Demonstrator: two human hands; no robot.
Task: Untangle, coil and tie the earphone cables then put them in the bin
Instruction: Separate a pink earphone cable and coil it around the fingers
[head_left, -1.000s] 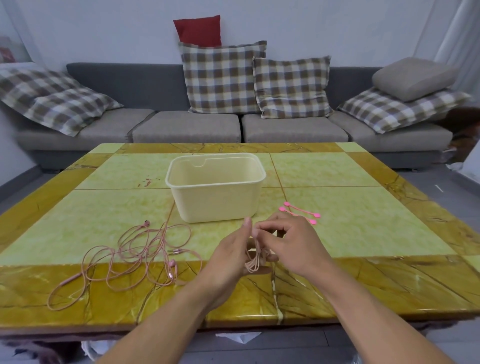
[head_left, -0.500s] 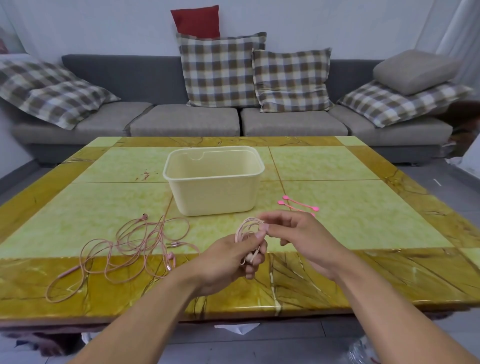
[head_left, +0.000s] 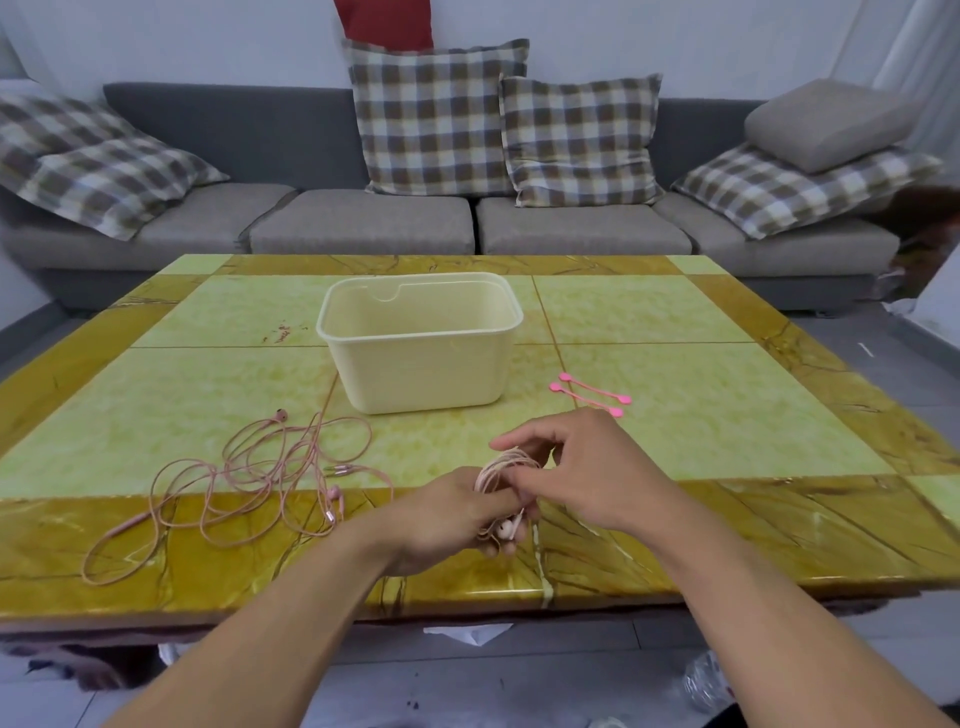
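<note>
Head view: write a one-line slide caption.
Both hands, left and right, hold a coiled earphone cable before the bin; ties wait.

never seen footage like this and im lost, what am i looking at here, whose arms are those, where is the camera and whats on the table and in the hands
There is no machine here: a person wears a wide-angle camera on the head, looking forward and down, so the two bare arms coming in from below are their own. The left hand grips a coiled pink earphone cable, white earbuds hanging below it, and the right hand pinches the same coil. On the yellow-green table stand a cream bin, which looks empty, two pink cable ties to its right, and a tangled heap of pink earphone cables on the left. A grey sofa with checked cushions sits behind.
</note>
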